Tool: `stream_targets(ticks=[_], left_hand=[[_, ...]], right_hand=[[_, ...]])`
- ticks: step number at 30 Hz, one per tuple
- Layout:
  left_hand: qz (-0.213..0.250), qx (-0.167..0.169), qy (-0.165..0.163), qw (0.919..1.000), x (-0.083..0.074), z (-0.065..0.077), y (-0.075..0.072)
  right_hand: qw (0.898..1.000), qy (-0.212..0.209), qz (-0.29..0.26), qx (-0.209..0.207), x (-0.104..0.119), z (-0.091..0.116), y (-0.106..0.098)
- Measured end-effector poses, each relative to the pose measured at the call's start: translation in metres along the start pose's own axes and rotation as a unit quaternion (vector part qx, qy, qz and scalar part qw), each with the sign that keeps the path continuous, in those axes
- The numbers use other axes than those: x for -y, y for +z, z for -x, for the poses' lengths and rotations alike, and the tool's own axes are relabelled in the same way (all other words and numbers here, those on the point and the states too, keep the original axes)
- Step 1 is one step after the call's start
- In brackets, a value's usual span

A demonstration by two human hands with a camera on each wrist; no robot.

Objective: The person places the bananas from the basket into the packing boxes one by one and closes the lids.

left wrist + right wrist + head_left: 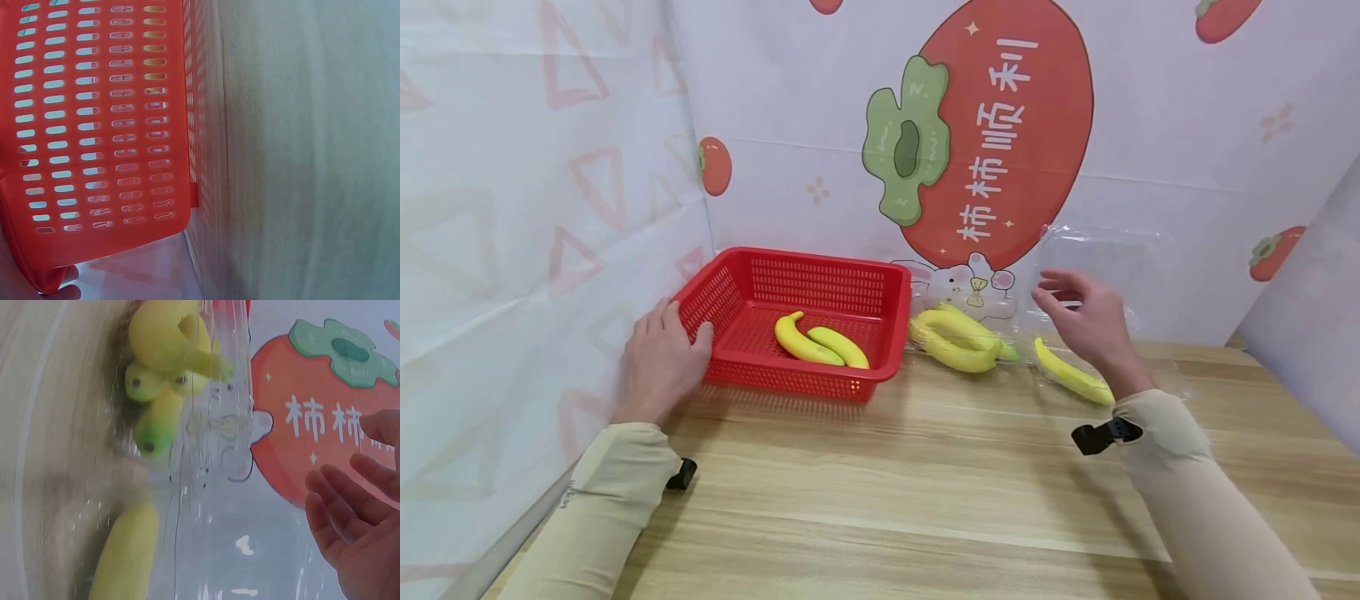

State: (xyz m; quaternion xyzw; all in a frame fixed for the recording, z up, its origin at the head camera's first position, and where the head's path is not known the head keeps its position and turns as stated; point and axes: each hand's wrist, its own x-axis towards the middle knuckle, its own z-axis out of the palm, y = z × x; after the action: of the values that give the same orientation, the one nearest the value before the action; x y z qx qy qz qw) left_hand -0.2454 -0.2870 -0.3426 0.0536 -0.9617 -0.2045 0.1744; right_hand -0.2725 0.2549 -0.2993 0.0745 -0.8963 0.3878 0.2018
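Note:
My left hand [661, 354] grips the near left corner of a red plastic basket [883, 333], its thumb over the rim. In the left wrist view, fingertips [69, 292] show past the basket's edge. Two yellow bananas [807, 342] lie together inside the basket. My right hand [1086, 321] hovers with loosely bent, parted fingers over a clear plastic container [1093, 250] and holds nothing. Below that hand, a single banana [1072, 375] lies in the clear plastic. To its left, several more bananas [958, 354] sit in clear plastic, some with green tips.
A wooden tabletop [880, 492] stretches in front of the basket and the clear plastic. White printed sheets stand behind and at both sides, with a large red persimmon picture [1037, 108] on the back sheet [790, 100]. The basket stands near the left sheet [512, 250].

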Motion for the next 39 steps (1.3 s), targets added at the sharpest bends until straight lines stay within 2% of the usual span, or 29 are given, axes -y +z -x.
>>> stream_targets(ticks=[7,17,27,39], left_hand=[[-0.003,0.003,0.001,1.0,0.0,-0.001,-0.002],[-0.004,0.007,-0.003,1.0,-0.001,-0.001,0.0],[-0.009,0.004,-0.002,0.9999,0.002,-0.002,-0.001],[-0.007,0.007,-0.003,0.9999,0.0,-0.003,-0.001]], right_hand=[[1.0,-0.018,-0.014,0.01,0.022,-0.01,0.023],[0.998,-0.05,-0.02,0.03,0.043,-0.019,0.046],[0.997,-0.035,-0.039,0.048,0.068,-0.03,0.068],[0.994,-0.047,-0.07,0.064,0.099,-0.037,0.095]])
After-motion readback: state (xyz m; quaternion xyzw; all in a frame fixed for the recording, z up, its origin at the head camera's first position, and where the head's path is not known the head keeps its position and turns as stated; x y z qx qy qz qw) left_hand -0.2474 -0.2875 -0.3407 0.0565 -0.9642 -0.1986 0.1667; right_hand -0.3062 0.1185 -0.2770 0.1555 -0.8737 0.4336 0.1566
